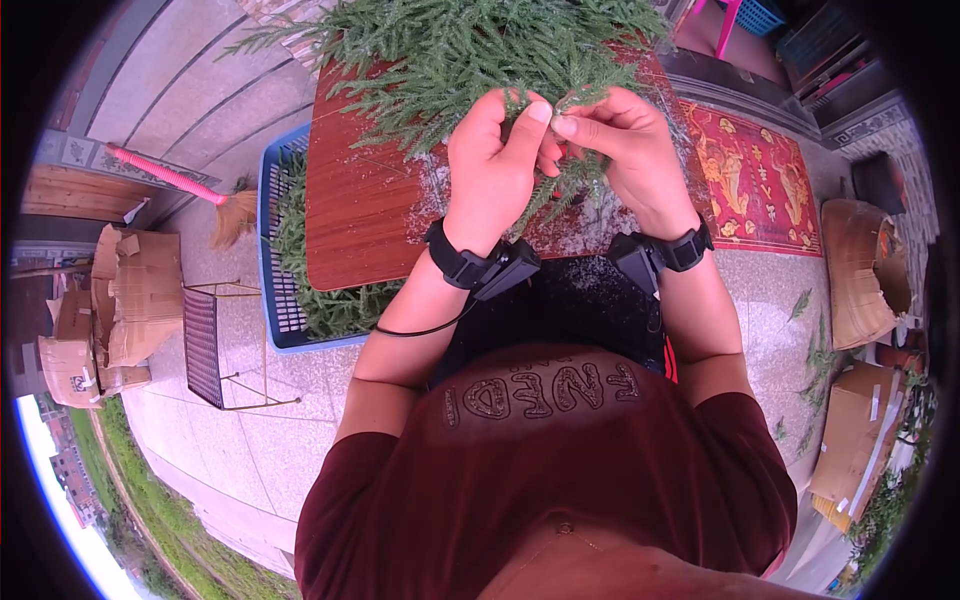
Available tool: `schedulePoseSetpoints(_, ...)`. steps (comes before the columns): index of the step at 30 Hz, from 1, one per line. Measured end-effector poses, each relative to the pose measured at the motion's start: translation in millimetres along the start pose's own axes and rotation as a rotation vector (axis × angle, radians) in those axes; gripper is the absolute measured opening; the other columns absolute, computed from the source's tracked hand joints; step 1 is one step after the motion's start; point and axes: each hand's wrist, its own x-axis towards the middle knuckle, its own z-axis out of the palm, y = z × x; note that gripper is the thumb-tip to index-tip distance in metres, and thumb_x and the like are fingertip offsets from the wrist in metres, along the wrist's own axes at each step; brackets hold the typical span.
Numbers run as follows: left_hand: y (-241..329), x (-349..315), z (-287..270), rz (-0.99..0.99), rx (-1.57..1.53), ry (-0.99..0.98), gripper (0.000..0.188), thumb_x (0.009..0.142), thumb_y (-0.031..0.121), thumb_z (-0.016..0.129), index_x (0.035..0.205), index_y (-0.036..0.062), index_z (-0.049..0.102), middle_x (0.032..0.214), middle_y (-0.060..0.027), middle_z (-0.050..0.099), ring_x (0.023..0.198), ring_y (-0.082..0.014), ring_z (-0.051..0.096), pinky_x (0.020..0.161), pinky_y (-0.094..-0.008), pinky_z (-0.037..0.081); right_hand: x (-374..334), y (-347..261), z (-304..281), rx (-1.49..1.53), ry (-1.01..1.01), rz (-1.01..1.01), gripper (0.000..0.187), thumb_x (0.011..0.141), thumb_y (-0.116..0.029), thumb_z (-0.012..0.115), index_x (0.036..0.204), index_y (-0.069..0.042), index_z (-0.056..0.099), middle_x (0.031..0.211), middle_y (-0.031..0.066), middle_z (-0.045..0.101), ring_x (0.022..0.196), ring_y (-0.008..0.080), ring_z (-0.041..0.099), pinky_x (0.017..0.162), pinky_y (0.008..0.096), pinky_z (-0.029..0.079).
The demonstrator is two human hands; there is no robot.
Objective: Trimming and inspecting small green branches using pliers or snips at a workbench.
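My left hand (495,155) and my right hand (625,150) meet above the near part of the brown wooden table (360,215). Both are closed, thumbs nearly touching, pinching a green artificial pine sprig (565,190) whose needles hang below the fingers and stick out above them. The exact spot they pinch is hidden behind the thumbs. Right behind them, a big heap of green pine branches (450,60) covers the far part of the table. White flakes (600,215) are scattered on the tabletop beneath my hands.
Left of the table, a blue plastic crate (268,200) holds more green branches. A small rack (205,345), a pink-handled broom (232,215) and torn cardboard boxes (140,295) stand farther left. On the right lie a red patterned mat (755,180) and more cardboard boxes (855,430).
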Motion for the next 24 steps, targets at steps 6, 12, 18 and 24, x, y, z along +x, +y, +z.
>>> schedulePoseSetpoints(6, 11, 6, -9, -0.162, -0.034, -0.059, 0.015, 0.097, 0.014, 0.055, 0.094, -0.0003, 0.059, 0.069, -0.0041, 0.061, 0.054, -0.0105, 0.057, 0.050, -0.0237, 0.046, 8, 6, -11, -0.858, 0.062, -0.717, 0.011, 0.085, -0.001, 0.067, 0.096, 0.001, 0.064, 0.087, 0.0055, 0.065, 0.073, 0.0132, 0.061, 0.070, 0.0306, 0.049)
schedulePoseSetpoints(12, 17, 6, -12, -0.188, -0.025, -0.070, 0.014, 0.096, 0.012, 0.055, 0.093, -0.0008, 0.060, 0.070, -0.0047, 0.062, 0.059, -0.0111, 0.061, 0.053, -0.0239, 0.048, 2, 7, -6, -0.819, 0.051, -0.523, 0.011, 0.085, -0.001, 0.067, 0.096, 0.000, 0.066, 0.086, 0.0027, 0.064, 0.073, 0.0090, 0.058, 0.068, 0.0255, 0.047)
schedulePoseSetpoints(18, 11, 2, -3, -0.030, 0.174, -0.083, 0.013, 0.094, 0.012, 0.059, 0.093, -0.0010, 0.062, 0.074, -0.0048, 0.062, 0.063, -0.0115, 0.063, 0.058, -0.0236, 0.051, 0, -3, -20, -0.243, -0.096, 0.074, 0.009, 0.083, -0.005, 0.070, 0.090, -0.003, 0.064, 0.082, 0.0035, 0.062, 0.078, 0.0096, 0.056, 0.066, 0.0253, 0.045)
schedulePoseSetpoints(24, 4, 9, -12, 0.009, 0.394, -0.018, 0.014, 0.089, 0.013, 0.064, 0.091, -0.0012, 0.063, 0.077, -0.0055, 0.061, 0.067, -0.0139, 0.063, 0.061, -0.0266, 0.051, -3, 2, -7, -0.916, 0.043, -0.179, 0.014, 0.082, -0.010, 0.074, 0.085, -0.002, 0.062, 0.070, -0.0014, 0.059, 0.065, 0.0058, 0.054, 0.057, 0.0228, 0.043)
